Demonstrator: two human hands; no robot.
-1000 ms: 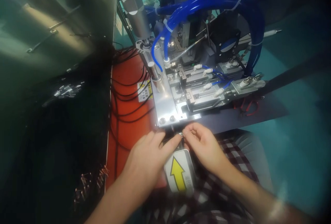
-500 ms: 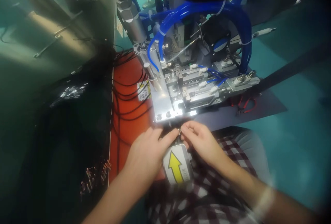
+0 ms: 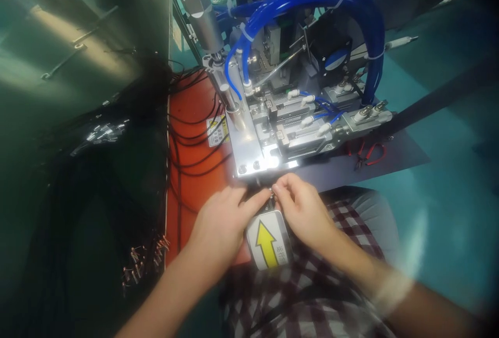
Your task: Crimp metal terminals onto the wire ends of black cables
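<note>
Head view: right hand [image 3: 306,216] has its fingers pinching a tiny metal bit [image 3: 272,192] by the machine's [image 3: 246,145] near edge. Left hand's [image 3: 220,223] thumb seems to touch it, can't tell about the rest. Black cables [image 3: 179,223] cross the orange tabletop [image 3: 191,106] left; teal floor [image 3: 456,125] right.

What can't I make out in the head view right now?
All in the head view:
- Small shiny part at the fingertips of the right hand: too small, partly covered by fingers.
- Most fingertips of the left hand: hidden behind its knuckles.
- Fine print on the warning label: too small and blurred.
- Metal cylinder: top cut off by the upper edge.
</note>
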